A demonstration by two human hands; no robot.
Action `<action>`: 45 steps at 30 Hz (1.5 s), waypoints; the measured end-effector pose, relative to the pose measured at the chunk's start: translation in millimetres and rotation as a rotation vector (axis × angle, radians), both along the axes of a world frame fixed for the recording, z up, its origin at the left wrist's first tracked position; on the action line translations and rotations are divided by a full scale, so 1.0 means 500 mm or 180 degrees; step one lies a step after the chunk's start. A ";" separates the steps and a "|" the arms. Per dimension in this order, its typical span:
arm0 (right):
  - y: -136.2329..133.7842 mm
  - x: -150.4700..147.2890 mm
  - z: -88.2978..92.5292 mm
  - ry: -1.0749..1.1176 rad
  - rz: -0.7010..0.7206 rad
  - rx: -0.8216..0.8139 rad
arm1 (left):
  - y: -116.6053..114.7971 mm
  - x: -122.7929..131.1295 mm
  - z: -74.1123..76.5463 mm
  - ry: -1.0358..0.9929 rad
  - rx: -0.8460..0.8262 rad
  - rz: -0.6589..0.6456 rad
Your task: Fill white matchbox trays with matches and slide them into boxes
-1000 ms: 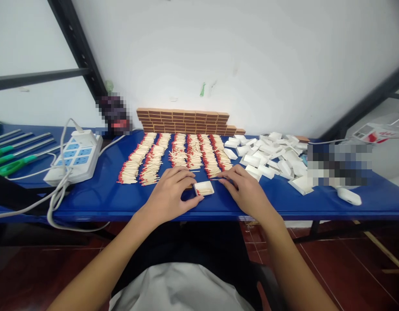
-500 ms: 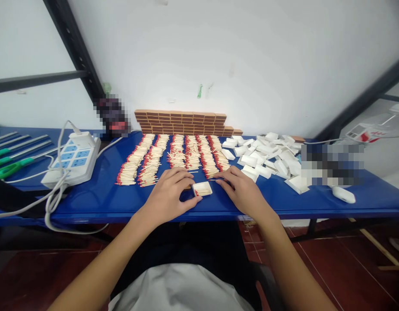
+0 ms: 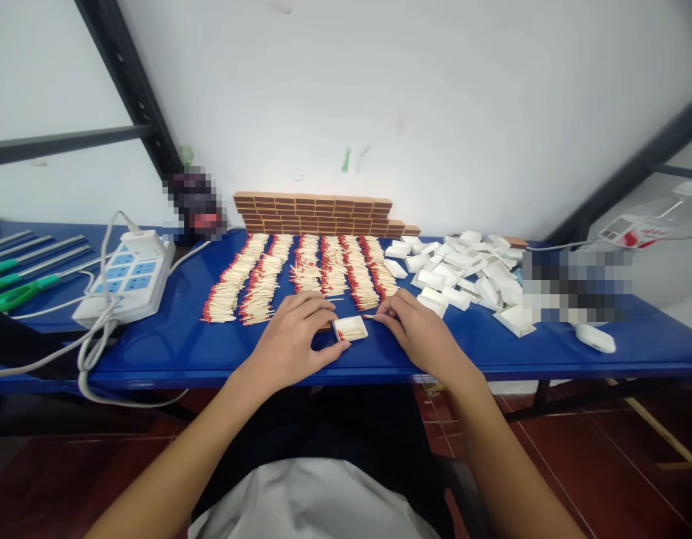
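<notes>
A small white matchbox tray [image 3: 354, 324] with a few red-headed matches in it lies on the blue table. My left hand [image 3: 295, 335] grips its left side, thumb at the near corner and fingers at the far one. A sliver of brown box [image 3: 325, 326] shows beneath those fingers. Just right of the tray, my right hand [image 3: 416, 329] pinches a single match [image 3: 369, 317] between thumb and forefinger, its red head pointing left toward the tray. Behind both hands, loose matches [image 3: 260, 278] are laid out in several long rows.
Brown matchboxes [image 3: 317, 213] are stacked like a low wall at the back. A heap of white trays [image 3: 463, 266] lies to the right, near a white case [image 3: 596, 337]. A power strip [image 3: 135, 277] with cables and green-handled tools [image 3: 25, 292] occupy the left. A clear bottle [image 3: 641, 228] lies far right.
My right hand has closed its thumb and forefinger on a match and drawn it slightly away from the row ends. My left hand and the tray have stayed put.
</notes>
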State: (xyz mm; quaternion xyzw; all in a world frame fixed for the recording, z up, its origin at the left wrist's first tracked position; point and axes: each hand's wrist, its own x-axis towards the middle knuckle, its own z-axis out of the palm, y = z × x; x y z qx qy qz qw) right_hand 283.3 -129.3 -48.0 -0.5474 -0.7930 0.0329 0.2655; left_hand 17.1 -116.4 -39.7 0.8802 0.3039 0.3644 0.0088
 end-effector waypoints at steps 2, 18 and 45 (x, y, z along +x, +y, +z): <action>-0.005 -0.002 0.003 0.0038 -0.0044 0.0056 | 0.000 0.000 0.000 0.0001 0.0001 0.0003; 0.011 -0.023 -0.001 0.0206 -0.0048 0.0519 | 0.004 -0.001 -0.007 -0.0010 0.0086 -0.0003; 0.004 0.023 -0.003 0.0305 0.0028 -0.0064 | 0.002 -0.001 -0.007 0.0031 0.0014 0.0004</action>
